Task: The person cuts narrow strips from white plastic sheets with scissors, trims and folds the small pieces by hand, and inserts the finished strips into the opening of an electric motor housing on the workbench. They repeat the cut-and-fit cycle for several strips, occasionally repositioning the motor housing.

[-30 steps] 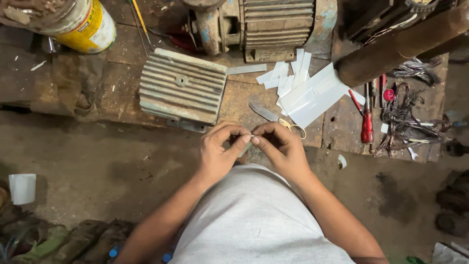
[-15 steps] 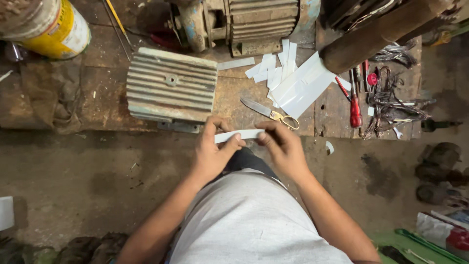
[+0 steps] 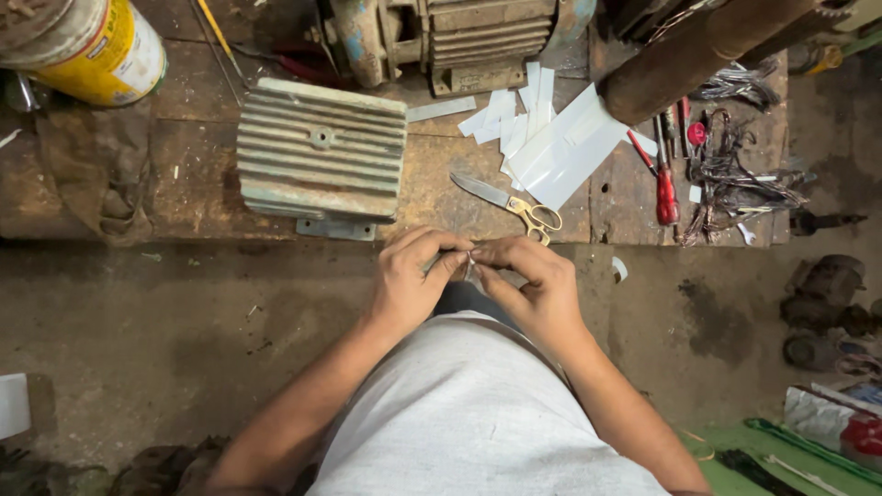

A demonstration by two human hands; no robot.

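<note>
Both hands drawn close together since half a second ago, fingertips meeting just off the near edge of the bench. Left hand point(image 3: 411, 280) and right hand point(image 3: 531, 283) curled, pinching a small pale strip point(image 3: 469, 267), now folded short rather than stretched flat between them. Beyond, unmoved: scissors point(image 3: 511, 202) with yellow handles, finned metal cover point(image 3: 320, 151), loose white strips point(image 3: 548, 140), red screwdriver point(image 3: 663, 178), motor point(image 3: 457, 37).

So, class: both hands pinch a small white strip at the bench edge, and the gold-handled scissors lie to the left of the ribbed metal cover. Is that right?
Not quite. In the head view the scissors lie right of the ribbed metal cover, not left. The left hand and right hand do pinch the white strip.
</note>
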